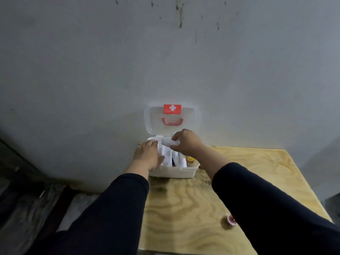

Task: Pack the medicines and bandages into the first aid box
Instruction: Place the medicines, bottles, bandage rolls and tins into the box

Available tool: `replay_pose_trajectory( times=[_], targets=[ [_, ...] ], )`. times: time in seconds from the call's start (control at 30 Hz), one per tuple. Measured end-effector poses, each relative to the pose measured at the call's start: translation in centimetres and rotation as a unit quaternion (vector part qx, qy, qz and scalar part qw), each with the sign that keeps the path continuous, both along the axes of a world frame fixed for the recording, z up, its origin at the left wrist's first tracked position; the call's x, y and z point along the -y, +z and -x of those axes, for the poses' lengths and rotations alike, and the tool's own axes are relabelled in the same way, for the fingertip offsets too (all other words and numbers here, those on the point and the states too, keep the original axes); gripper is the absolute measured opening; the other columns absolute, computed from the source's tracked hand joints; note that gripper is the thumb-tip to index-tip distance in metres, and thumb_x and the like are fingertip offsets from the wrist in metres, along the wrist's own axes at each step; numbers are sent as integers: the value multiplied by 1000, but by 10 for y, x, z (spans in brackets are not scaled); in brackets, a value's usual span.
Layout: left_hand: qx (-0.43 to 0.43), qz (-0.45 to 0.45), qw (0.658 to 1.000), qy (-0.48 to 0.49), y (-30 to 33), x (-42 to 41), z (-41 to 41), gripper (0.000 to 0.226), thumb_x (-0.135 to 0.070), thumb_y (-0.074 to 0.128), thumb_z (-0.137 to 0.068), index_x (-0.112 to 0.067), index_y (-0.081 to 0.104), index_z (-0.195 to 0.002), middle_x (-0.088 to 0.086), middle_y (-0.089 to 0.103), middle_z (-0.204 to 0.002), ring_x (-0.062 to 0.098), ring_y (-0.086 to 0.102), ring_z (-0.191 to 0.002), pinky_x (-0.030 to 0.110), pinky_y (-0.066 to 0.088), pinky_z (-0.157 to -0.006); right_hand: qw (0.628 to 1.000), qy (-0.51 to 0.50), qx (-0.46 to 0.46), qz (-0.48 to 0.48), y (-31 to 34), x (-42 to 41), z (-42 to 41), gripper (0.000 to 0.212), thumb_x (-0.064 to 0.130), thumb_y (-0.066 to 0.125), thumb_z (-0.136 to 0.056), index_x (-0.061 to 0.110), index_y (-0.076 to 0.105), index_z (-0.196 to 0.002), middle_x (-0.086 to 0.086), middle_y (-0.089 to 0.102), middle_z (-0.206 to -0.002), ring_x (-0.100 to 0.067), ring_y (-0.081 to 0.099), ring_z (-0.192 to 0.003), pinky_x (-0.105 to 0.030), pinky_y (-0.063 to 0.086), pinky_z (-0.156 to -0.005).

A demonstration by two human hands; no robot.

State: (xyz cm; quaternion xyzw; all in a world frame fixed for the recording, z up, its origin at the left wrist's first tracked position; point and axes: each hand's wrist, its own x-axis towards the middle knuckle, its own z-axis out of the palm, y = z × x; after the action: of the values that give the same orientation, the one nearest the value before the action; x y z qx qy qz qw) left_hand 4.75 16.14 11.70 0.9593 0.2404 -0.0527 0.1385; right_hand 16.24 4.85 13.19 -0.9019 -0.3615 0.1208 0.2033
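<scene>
Dark sleeves point(114, 208) reach over the bench point(184, 208). Right hand point(185, 141) fingers grasp a white roll point(166, 141), placing it in the first aid box point(173, 172); left hand point(147, 153) lies flat, fingers released. Next: settle it below the fingers.

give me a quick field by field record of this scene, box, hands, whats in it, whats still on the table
box: white first aid box at the table's far edge by the wall
lid: open, clear lid stands upright, red cross label and red handle
left hand: left hand lies flat on the box's left side, fingers straight
right hand: right hand grips a white roll over the back of the box
inside: white packets, yellow-capped bottle
outside: small red-capped jar on the wooden table, beside the right sleeve
</scene>
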Motion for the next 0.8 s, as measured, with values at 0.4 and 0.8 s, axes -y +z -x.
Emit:
replay_pose_trajectory(
  times=[0.4, 0.8],
  targets=[
    [-3, 78, 997, 6, -40, -44, 29, 79, -51, 59, -86, -13, 25, -146, 3, 29, -155, 23, 32, -139, 37, 34, -108, 995, 15, -29, 91, -22, -60, 41, 41, 25, 61, -87, 17, 58, -127, -5, 55, -135, -22, 50, -124, -32, 42, -103],
    [-5, 10, 998, -58, -30, -50, 25, 78, -54, 55, -87, -13, 26, -147, 3, 28, -156, 23, 29, -141, 39, 29, -111, 985, -135, -101, -30, -16, -31, 32, 40, 16, 62, -85, 21, 58, -125, -10, 63, -122, -23, 61, -104, -27, 45, -81]
  ],
)
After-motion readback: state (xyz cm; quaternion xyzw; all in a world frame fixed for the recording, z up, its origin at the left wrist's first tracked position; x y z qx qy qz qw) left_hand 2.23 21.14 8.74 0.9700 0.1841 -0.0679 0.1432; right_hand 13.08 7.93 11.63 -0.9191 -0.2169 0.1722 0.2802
